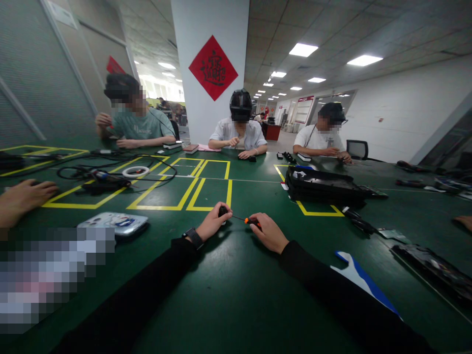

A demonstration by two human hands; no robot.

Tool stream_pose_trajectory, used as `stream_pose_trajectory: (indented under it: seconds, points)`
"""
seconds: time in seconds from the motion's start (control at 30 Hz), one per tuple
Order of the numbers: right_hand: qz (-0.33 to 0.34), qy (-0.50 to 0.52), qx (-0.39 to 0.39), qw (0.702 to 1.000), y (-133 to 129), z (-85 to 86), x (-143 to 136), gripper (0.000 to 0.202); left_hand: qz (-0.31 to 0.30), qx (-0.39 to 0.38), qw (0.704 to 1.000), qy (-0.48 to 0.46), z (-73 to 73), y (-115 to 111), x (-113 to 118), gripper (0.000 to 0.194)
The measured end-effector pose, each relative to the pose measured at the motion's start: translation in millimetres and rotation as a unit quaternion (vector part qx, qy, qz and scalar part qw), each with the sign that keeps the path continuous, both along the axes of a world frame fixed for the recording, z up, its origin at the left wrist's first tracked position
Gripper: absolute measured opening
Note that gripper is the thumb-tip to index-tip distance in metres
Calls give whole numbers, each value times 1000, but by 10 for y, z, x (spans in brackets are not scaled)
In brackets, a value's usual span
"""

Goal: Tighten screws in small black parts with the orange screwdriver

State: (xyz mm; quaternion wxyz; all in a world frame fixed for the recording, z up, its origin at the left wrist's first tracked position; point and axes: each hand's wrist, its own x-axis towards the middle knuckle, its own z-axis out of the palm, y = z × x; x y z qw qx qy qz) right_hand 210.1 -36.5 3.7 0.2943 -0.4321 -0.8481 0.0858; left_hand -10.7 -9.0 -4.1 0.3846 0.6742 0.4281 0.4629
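Observation:
Over the middle of the green table, my left hand is closed round a small black part. My right hand grips the orange and black handle of a screwdriver. The thin shaft points left and its tip meets or nearly meets the black part; the exact contact is too small to tell. A watch with a dark strap sits on my left wrist.
A silver case lies left of my left forearm, with another person's hand beyond. A blue and white tool rests by my right sleeve. Black housings stand at the back right. Cables cover the back left. Three people sit opposite.

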Motion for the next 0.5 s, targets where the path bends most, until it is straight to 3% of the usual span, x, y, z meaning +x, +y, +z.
stream_pose_trajectory:
  seconds: [0.33,0.5]
  points:
    - [-1,12,-8,1000,14,-12,31,14,10,-15,1000,-9,3,-4,8,25]
    - [-34,48,-11,998,-62,100,-68,24,9,6,1000,-3,-5,5,-1,24]
